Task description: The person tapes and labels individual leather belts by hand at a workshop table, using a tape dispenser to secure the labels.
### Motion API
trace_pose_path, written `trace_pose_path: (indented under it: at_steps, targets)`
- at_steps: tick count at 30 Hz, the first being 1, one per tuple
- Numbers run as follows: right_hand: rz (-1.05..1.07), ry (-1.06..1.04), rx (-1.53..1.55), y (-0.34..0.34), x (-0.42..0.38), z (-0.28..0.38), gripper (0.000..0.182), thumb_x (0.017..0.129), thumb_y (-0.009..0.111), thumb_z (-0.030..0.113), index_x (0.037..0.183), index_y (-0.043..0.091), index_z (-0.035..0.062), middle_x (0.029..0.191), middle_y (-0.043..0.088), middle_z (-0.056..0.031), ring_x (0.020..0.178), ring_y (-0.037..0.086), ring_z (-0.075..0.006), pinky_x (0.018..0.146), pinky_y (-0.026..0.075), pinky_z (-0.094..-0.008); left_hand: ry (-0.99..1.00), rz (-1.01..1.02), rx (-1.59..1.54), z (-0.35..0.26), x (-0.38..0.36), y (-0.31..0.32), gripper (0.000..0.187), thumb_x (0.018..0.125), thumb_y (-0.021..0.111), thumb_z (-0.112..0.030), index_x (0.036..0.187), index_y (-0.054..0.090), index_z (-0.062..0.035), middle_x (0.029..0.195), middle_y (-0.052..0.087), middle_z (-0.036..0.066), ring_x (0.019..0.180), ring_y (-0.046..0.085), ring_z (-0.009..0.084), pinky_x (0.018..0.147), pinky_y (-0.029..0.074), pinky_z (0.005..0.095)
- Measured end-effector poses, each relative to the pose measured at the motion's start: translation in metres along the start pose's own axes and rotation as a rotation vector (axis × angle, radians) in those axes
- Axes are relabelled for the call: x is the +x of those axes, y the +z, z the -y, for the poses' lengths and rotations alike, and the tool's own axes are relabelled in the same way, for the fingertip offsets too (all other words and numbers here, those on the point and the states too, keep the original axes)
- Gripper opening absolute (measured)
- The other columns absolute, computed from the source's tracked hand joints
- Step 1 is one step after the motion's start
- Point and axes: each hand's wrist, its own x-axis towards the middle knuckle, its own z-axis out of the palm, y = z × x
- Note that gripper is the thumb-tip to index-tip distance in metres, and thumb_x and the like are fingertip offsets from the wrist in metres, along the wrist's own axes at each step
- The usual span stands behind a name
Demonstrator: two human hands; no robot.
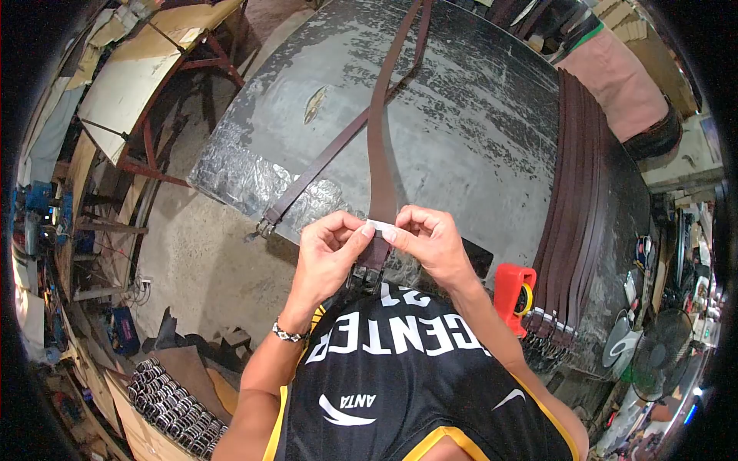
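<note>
My left hand (330,250) and my right hand (428,242) meet near the table's front edge. Between their thumbs and fingers they pinch a small white strip (379,226), which lies across a brown belt (382,169). The belt runs up the table, and its buckle end (369,269) hangs by the black jersey. To the left of it another dark strap (319,165) slants down to a metal buckle (265,227) at the table's edge.
Many brown belts (573,192) lie side by side on the right of the dark table (477,138). A red tape dispenser (513,296) stands at the front right. Rows of buckles (173,407) sit lower left. A fan (661,353) is at the far right.
</note>
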Motion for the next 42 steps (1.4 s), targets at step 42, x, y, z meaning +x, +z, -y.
trace_pose_path:
  at_steps: [42]
  targets:
    - [-0.121,0.067,0.005,-0.004,-0.007,-0.014,0.014,0.091,0.068,0.014,0.092,0.067,0.0004,0.080,0.061,0.0035,0.072,0.052,-0.0019,0.063,0.042,-0.0190,-0.088,-0.037,0.052,0.011,-0.001,0.009,0.010,0.090,0.064,-0.004,0.091,0.069,0.0053,0.077,0.066,0.000,0.067,0.057,0.0043,0.060,0.046,0.0209]
